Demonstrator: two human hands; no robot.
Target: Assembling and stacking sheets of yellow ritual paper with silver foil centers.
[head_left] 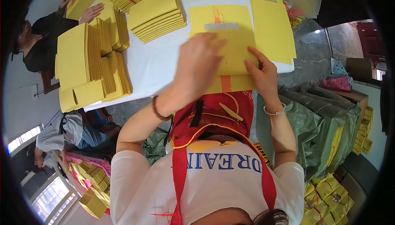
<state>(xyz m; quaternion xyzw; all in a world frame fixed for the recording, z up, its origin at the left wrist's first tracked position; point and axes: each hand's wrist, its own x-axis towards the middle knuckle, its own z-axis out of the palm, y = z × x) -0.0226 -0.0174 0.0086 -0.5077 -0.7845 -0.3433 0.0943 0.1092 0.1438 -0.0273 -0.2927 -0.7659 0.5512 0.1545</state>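
Note:
A yellow paper sheet (240,40), folded at its near edge, lies on the white table in front of me. It has a silvery grey strip (222,26) across it and orange marks. My left hand (199,58) is over the left part of the sheet, smeared by motion, so its fingers and anything in them cannot be made out. My right hand (263,73) rests at the sheet's right edge, thumb and forefinger spread on the paper; its other fingers are hidden.
Stacks of yellow envelopes (156,15) stand across the table (150,64). A larger yellow sheet (273,31) lies to the right. Green-wrapped bundles (317,122) stand at the lower right. One person (45,40) handles a stack at far left; another person (68,132) bends further back.

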